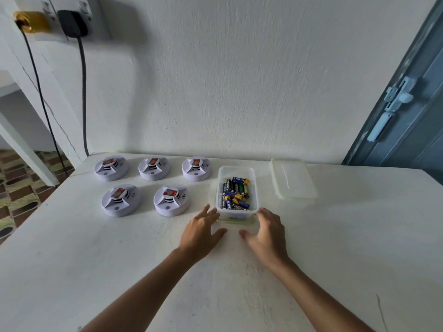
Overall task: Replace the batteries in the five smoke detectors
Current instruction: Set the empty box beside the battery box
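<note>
Several white round smoke detectors lie on the white table: three in a back row (111,167) (154,168) (196,168) and two in front (120,201) (171,200), each with a red label on top. A clear plastic box (236,213) to their right holds several batteries (235,194). My left hand (202,232) is at the box's near left corner, fingers spread, fingertips beside it. My right hand (268,230) is at the near right corner, fingers curved by the wall. Neither hand holds anything.
The box's clear lid (293,178) lies flat to the right of the box. A white wall rises behind the table, with plugs and two black cables (84,92) at the upper left. A blue door (407,111) stands at the right. Patterned floor shows left.
</note>
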Motion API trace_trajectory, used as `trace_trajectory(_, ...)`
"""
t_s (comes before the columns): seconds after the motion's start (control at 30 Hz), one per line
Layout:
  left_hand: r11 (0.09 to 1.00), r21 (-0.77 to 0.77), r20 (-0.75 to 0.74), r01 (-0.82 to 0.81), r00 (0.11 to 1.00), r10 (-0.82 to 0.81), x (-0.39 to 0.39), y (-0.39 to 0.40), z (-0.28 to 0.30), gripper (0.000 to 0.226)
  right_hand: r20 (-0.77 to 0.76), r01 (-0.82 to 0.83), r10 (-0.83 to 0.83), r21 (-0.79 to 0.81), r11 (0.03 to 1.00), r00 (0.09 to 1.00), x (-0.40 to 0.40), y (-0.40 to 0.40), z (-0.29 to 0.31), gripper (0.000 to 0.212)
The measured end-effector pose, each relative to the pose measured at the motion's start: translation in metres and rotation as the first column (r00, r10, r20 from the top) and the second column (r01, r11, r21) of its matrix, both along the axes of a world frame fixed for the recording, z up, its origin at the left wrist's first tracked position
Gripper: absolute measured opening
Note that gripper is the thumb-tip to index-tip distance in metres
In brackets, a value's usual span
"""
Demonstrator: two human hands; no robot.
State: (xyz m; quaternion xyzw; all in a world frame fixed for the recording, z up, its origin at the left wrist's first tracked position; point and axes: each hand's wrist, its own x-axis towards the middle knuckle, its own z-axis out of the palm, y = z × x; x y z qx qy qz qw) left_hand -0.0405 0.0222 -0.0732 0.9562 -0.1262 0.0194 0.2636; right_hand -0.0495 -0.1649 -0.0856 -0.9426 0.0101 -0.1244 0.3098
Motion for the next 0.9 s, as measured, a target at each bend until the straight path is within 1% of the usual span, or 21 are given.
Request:
trace_trajectory(0.07, 0.999, 0.037, 0.010, -0.021, 1.000, 0.020, 0.002, -0.003, 0.000, 0.051, 0.004, 0.003, -0.003, -0.040, 0.999, 1.000, 0.006, 0.000, -0.002, 0.051)
trace_trajectory(0.17, 0.997, 0.071, 0.003, -0.043, 0.999, 0.043, 0.006, -0.008, 0.005, 0.048, 0.007, 0.026, -0.026, -0.074, 0.997, 1.000, 0.013, 0.000, -0.005, 0.046)
trace_trajectory(0.27, 0.995, 0.085, 0.001, -0.061, 0.998, 0.061, 0.011, -0.012, 0.013, 0.046, 0.010, 0.045, -0.044, -0.087, 0.995, 0.999, 0.021, 0.001, -0.004, 0.045)
trace_trajectory(0.4, 0.992, 0.106, -0.007, -0.070, 0.997, 0.071, 0.020, -0.014, 0.018, 0.047, -0.033, 0.045, -0.049, -0.122, 0.992, 0.998, 0.033, 0.003, -0.001, 0.047)
trace_trajectory(0.73, 0.968, 0.236, -0.066, 0.083, 0.995, -0.069, 0.035, 0.000, 0.021, 0.053, -0.054, 0.034, -0.046, -0.199, 0.980, 0.997, 0.040, 0.004, 0.000, 0.048)
trace_trajectory(0.8, 0.967, 0.234, -0.070, 0.100, 0.994, -0.085, 0.037, 0.002, 0.021, 0.052, -0.057, 0.038, -0.050, -0.191, 0.981, 0.997, 0.037, 0.007, 0.002, 0.051)
trace_trajectory(0.83, 0.970, 0.223, -0.047, 0.096, 0.995, -0.088, 0.038, 0.005, 0.022, 0.049, -0.052, 0.046, -0.055, -0.166, 0.985, 0.997, 0.034, 0.008, 0.003, 0.051)
trace_trajectory(0.87, 0.976, 0.205, 0.001, 0.078, 0.997, -0.080, 0.039, 0.008, 0.022, 0.043, -0.025, 0.053, -0.057, -0.119, 0.991, 0.998, 0.030, 0.008, 0.003, 0.048)
trace_trajectory(0.9, 0.983, 0.175, 0.068, 0.052, 0.996, -0.065, 0.039, 0.010, 0.025, 0.036, 0.025, 0.060, -0.059, -0.054, 0.997, 0.998, 0.024, 0.007, 0.005, 0.039)
